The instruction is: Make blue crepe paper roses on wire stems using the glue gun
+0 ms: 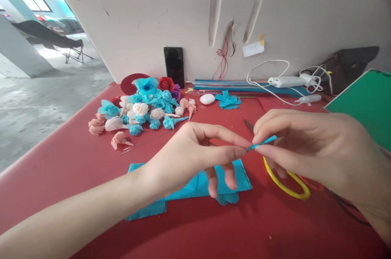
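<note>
Over the right half of the red table (pixel 76 161), a thin blue strip (pixel 269 141) is pinched by thumb and fingertips of both the left hand (pixel 183 155) and right hand (pixel 324 149). Folded blue paper (pixel 192 185) sits below the left, yellow-handled scissors (pixel 301 196) below the right. Paper flowers (pixel 140 109) are heaped toward the back left corner. Dark bag-looking thing (pixel 354 63) near the back right corner, can't see what's inside.

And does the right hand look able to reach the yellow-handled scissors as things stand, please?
Probably yes: the right hand appears close to the yellow-handled scissors, with nothing seen lying on them, though it is pinching the blue strip.
</note>
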Tool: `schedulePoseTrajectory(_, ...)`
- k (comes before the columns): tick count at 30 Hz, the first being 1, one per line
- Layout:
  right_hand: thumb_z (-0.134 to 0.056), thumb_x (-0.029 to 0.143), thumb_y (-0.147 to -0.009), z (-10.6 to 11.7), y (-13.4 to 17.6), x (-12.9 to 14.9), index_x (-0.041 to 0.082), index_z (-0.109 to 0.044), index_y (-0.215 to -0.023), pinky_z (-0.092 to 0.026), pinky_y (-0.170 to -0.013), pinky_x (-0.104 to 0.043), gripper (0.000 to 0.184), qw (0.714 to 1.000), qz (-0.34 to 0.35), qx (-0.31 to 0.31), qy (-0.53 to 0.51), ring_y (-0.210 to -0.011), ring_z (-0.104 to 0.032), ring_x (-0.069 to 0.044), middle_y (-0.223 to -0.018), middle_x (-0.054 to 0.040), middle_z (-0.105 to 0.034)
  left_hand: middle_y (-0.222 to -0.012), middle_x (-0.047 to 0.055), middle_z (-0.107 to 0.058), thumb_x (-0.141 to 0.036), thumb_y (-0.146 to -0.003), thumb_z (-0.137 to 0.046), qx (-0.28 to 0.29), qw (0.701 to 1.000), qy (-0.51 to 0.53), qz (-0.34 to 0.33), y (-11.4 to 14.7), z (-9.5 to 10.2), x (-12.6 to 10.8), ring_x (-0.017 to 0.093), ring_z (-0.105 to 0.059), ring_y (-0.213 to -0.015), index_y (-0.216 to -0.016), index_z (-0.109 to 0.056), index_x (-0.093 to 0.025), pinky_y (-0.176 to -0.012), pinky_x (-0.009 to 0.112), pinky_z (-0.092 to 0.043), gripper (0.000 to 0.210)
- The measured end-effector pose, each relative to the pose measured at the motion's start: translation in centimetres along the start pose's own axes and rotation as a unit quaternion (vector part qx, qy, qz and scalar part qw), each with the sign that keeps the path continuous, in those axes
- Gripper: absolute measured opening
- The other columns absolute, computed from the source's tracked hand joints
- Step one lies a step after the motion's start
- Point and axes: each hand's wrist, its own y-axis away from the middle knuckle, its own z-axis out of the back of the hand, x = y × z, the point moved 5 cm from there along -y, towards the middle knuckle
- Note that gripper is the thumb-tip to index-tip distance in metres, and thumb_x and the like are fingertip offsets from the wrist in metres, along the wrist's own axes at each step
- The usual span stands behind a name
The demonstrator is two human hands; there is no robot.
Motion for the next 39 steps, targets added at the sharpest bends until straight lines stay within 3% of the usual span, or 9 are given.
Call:
schedulePoseTrajectory(7,-0.064,0.021,-0.076,-0.2,0.0,-0.6,0.026,-0.062,-0.073,-0.046,-0.046,-0.007,0.007,0.999,-0.043,0.002,-0.031,-0.055,-0.058,-0.002,-0.073,0.0074,-0.058,-0.052,-0.004,-0.062,-0.016,-0.078,-0.063,0.019,0.999,0.02,0.029,-0.5,0.0,0.3,0.008,-0.059,-0.046,-0.077,-0.069,-0.02,-0.036,0.013,-0.048,0.008)
schedulePoseTrajectory(11,-0.064,0.024,-0.076,-0.1,-0.2,-1.4,0.023,-0.062,-0.074,-0.042,-0.037,-0.009,0.003,0.995,-0.079,-0.005,-0.057,-0.043,-0.053,-0.003,-0.069,0.0057,-0.059,-0.092,-0.002,-0.066,-0.018,-0.079,-0.064,-0.099,0.985,-0.094,-0.105,-0.5,1.3,-0.9,0.01,-0.063,-0.087,-0.09,-0.067,-0.023,-0.07,0.014,-0.054,0.012)
schedulePoseTrajectory(14,-0.067,0.026,-0.074,0.3,-0.5,-1.9,0.021,-0.063,-0.074,-0.042,-0.04,-0.009,0.007,0.991,-0.104,-0.042,-0.071,-0.042,-0.052,-0.004,-0.055,0.0056,-0.056,-0.095,-0.001,-0.064,-0.016,-0.082,-0.06,-0.193,0.892,-0.251,-0.321,1.5,1.2,-3.2,0.01,-0.057,-0.092,-0.09,-0.063,-0.023,-0.083,0.017,-0.047,0.011)
schedulePoseTrajectory(16,-0.066,0.025,-0.075,0.5,-0.7,-2.3,0.02,-0.063,-0.073,-0.04,-0.04,-0.01,0.006,0.985,-0.119,-0.082,-0.095,-0.04,-0.049,-0.004,-0.049,0.0059,-0.054,-0.08,-0.001,-0.066,-0.009,-0.081,-0.057,-0.125,0.817,-0.356,-0.436,2.9,-0.7,-3.9,0.011,-0.058,-0.076,-0.082,-0.063,-0.021,-0.076,0.021,-0.048,0.013)
schedulePoseTrajectory(17,-0.066,0.024,-0.075,0.5,-0.7,-2.6,0.02,-0.062,-0.074,-0.039,-0.039,-0.01,0.006,0.979,-0.129,-0.097,-0.127,-0.04,-0.048,-0.004,-0.048,0.006,-0.053,-0.072,0.0,-0.066,-0.008,-0.081,-0.056,-0.051,0.806,-0.403,-0.43,3.1,-1.7,-3.6,0.012,-0.058,-0.068,-0.079,-0.064,-0.019,-0.07,0.022,-0.049,0.014)
schedulePoseTrajectory(20,-0.067,0.025,-0.075,-0.3,-0.7,-3.2,0.019,-0.062,-0.077,-0.037,-0.038,-0.011,0.008,0.947,-0.168,-0.096,-0.258,-0.039,-0.047,-0.004,-0.048,0.0064,-0.052,-0.079,0.008,-0.069,-0.017,-0.085,-0.053,0.086,0.841,-0.478,-0.238,1.9,-3.1,-0.9,0.014,-0.061,-0.066,-0.081,-0.069,-0.013,-0.063,0.023,-0.05,0.017)
schedulePoseTrajectory(24,-0.066,0.029,-0.073,-2.0,-0.5,-3.2,0.017,-0.061,-0.075,-0.034,-0.035,-0.013,0.013,0.913,-0.212,-0.053,-0.345,-0.037,-0.04,-0.004,-0.045,0.0056,-0.048,-0.087,0.005,-0.07,-0.021,-0.082,-0.059,-0.077,0.923,-0.346,-0.15,0.0,-0.8,0.0,0.014,-0.063,-0.075,-0.088,-0.069,-0.015,-0.067,0.021,-0.051,0.013)
schedulePoseTrajectory(29,-0.067,0.03,-0.073,-3.4,-0.3,-3.4,0.018,-0.063,-0.077,-0.032,-0.037,-0.013,0.013,0.889,-0.23,-0.042,-0.393,-0.04,-0.038,-0.004,-0.044,0.0056,-0.045,-0.079,-0.003,-0.072,-0.024,-0.075,-0.069,-0.168,0.966,-0.148,-0.126,-0.4,1.0,-0.4,0.01,-0.065,-0.076,-0.082,-0.072,-0.022,-0.066,0.013,-0.051,0.008)
schedulePoseTrajectory(39,-0.066,0.031,-0.075,-3.4,0.2,-3.5,0.019,-0.062,-0.079,-0.033,-0.038,-0.013,0.013,0.913,-0.215,-0.081,-0.338,-0.042,-0.038,-0.005,-0.045,0.0057,-0.044,-0.063,-0.004,-0.068,-0.018,-0.079,-0.065,-0.186,0.966,-0.118,-0.134,0.3,0.5,-1.0,0.007,-0.06,-0.065,-0.068,-0.074,-0.018,-0.062,0.009,-0.05,0.014)
